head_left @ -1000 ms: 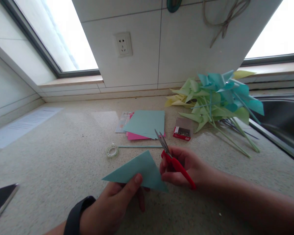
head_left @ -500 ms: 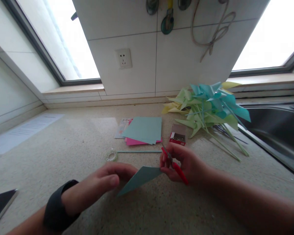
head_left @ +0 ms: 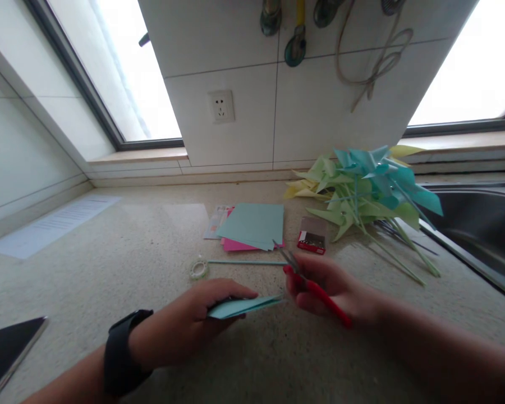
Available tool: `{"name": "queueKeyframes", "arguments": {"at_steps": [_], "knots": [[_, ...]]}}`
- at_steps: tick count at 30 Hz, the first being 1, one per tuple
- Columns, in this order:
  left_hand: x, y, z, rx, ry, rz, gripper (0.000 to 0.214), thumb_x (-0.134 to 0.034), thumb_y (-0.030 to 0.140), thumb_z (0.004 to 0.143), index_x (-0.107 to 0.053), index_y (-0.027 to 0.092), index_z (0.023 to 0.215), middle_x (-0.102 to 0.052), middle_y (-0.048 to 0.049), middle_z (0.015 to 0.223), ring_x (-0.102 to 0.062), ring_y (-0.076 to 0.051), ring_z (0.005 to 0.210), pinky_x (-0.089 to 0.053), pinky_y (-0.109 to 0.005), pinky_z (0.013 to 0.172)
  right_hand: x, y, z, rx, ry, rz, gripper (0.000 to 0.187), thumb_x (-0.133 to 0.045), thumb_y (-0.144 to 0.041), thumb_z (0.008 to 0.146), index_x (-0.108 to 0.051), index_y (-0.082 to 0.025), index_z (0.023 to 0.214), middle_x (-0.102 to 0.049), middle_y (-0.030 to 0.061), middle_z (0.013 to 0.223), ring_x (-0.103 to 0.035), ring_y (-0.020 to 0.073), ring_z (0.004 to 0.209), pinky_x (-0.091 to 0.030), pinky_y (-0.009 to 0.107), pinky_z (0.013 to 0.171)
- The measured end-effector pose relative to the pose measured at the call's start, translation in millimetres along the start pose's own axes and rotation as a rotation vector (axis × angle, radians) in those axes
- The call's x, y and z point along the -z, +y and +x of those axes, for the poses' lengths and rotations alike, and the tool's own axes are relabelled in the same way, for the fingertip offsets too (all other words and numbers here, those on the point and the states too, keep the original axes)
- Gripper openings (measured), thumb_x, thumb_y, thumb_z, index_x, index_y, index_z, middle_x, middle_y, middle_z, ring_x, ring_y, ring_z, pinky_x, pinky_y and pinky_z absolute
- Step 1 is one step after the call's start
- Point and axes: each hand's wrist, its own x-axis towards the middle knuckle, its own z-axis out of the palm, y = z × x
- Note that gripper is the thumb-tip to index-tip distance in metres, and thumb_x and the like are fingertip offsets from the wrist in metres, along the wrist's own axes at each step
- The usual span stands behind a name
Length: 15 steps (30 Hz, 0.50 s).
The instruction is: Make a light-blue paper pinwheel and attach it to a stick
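A folded light-blue sheet of paper (head_left: 239, 307) is pinched in my left hand (head_left: 210, 303), thumb on top and fingers beneath. My right hand (head_left: 324, 286) is closed around red-handled scissors (head_left: 328, 301), whose blades point up and to the left, slightly parted. The right fingertips are close to the paper's right end but seem apart from it. Just beyond both hands lies a thin blue stick (head_left: 246, 262), with a roll of clear tape (head_left: 198, 269) at its left end. Behind the stick is a stack of light-blue paper (head_left: 252, 224) over pink sheets.
Several paper pinwheels (head_left: 362, 185) in blue, green and yellow lie at the back right beside a sink (head_left: 480, 224). A small red box (head_left: 312, 241) sits left of their sticks. A printed sheet (head_left: 54, 224) and a dark tablet-like device (head_left: 10, 353) lie at the left.
My left hand has closed on the blue paper, which is now folded over. My right hand has let go of the paper's corner, and the scissors have turned with their blades up-left.
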Motion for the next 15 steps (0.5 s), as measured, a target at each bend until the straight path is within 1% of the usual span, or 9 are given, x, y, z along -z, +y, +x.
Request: {"name": "queueKeyframes", "arguments": {"at_steps": [3, 5, 9, 11, 13, 15], "knots": [[-1.6, -11.5, -1.2, -0.024, 0.114, -0.076, 0.031, -0.056, 0.03, 0.1, -0.063, 0.024, 0.13, -0.074, -0.0061, 0.103, -0.067, -0.018, 0.09, -0.054, -0.033, 0.087, 18.2, -6.7, 1.0, -0.218, -0.161, 0.155, 0.047, -0.07, -0.064, 0.08, -0.052, -0.021, 0.083, -0.049, -0.003, 0.072, -0.043, 0.0104, 0.06, -0.034, 0.024, 0.053], [-3.6, -15.7, -2.5, -0.054, 0.165, -0.117, 0.032, -0.058, 0.032, 0.099, -0.063, 0.023, 0.129, -0.073, -0.0059, 0.098, -0.066, -0.017, 0.085, -0.055, -0.032, 0.083, 27.4, -7.4, 0.9, -0.303, -0.271, 0.184, 0.05, -0.071, -0.067, 0.077, -0.053, -0.02, 0.082, -0.047, -0.004, 0.069, -0.041, 0.0093, 0.057, -0.03, 0.022, 0.051], [-5.8, -19.4, -6.1, -0.12, 0.219, -0.167, 0.026, -0.058, 0.03, 0.1, -0.066, 0.024, 0.124, -0.072, -0.0048, 0.096, -0.065, -0.016, 0.084, -0.053, -0.029, 0.079, 39.6, -8.2, 1.7, -0.364, -0.411, 0.188, 0.051, -0.072, -0.066, 0.076, -0.056, -0.019, 0.08, -0.048, -0.0042, 0.068, -0.04, 0.0081, 0.057, -0.027, 0.021, 0.05], [-6.0, -20.7, -7.8, -0.123, 0.238, -0.19, 0.023, -0.055, 0.03, 0.101, -0.068, 0.024, 0.12, -0.071, -0.0039, 0.094, -0.063, -0.015, 0.081, -0.052, -0.027, 0.075, 43.2, -9.8, 3.2, -0.392, -0.46, 0.185, 0.053, -0.074, -0.068, 0.073, -0.056, -0.018, 0.079, -0.048, -0.0044, 0.067, -0.04, 0.0078, 0.056, -0.027, 0.021, 0.05], [-6.2, -21.9, -9.4, -0.106, 0.247, -0.226, 0.022, -0.052, 0.033, 0.103, -0.07, 0.022, 0.11, -0.069, -0.0032, 0.091, -0.059, -0.013, 0.074, -0.049, -0.024, 0.068, 44.9, -10.8, 4.7, -0.425, -0.494, 0.162, 0.054, -0.075, -0.068, 0.071, -0.055, -0.018, 0.077, -0.048, -0.0046, 0.066, -0.04, 0.0081, 0.056, -0.028, 0.022, 0.05], [-6.6, -22.4, -10.5, -0.09, 0.245, -0.246, 0.026, -0.05, 0.035, 0.104, -0.071, 0.021, 0.099, -0.067, -0.0029, 0.089, -0.055, -0.012, 0.07, -0.046, -0.022, 0.062, 45.2, -10.0, 5.5, -0.441, -0.512, 0.144, 0.054, -0.076, -0.067, 0.07, -0.054, -0.019, 0.075, -0.048, -0.0048, 0.065, -0.041, 0.0085, 0.056, -0.028, 0.022, 0.05]]}}
